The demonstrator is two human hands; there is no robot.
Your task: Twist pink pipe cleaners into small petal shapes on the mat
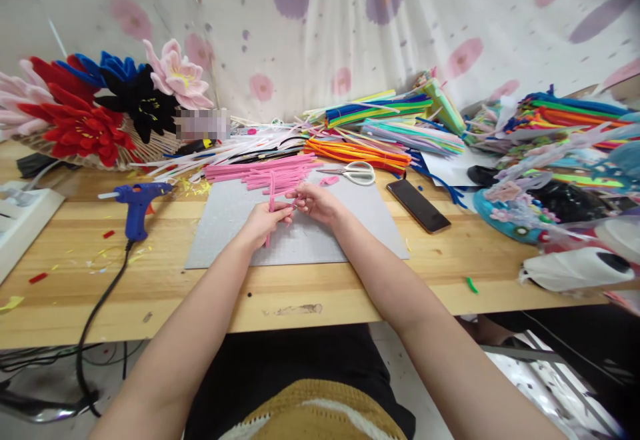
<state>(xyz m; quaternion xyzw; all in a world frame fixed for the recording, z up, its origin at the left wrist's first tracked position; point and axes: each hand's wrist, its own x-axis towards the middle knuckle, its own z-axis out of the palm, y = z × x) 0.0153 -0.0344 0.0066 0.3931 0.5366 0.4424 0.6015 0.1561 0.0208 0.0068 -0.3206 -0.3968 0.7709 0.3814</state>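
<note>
Pink pipe cleaners (272,190) stand upright in my left hand (267,221), its fingers closed round them above the grey cutting mat (220,243). Thumb and fingers of my right hand (316,203) pinch a pink piece close to the left fingertips; whether it joins the held pipe cleaners I cannot make out. Just behind both hands lies a pile of pink pipe cleaners (250,170) on the mat. White-handled scissors (359,173) rest at the mat's back right, beside a small looped pink piece (329,181).
At the left lie a blue glue gun (137,207) with its cord and a white power strip (25,220). Pipe-cleaner flowers (90,130) stand behind. A phone (419,205) lies right of the mat. Bundles of coloured pipe cleaners (360,153) line the back, and clutter fills the right.
</note>
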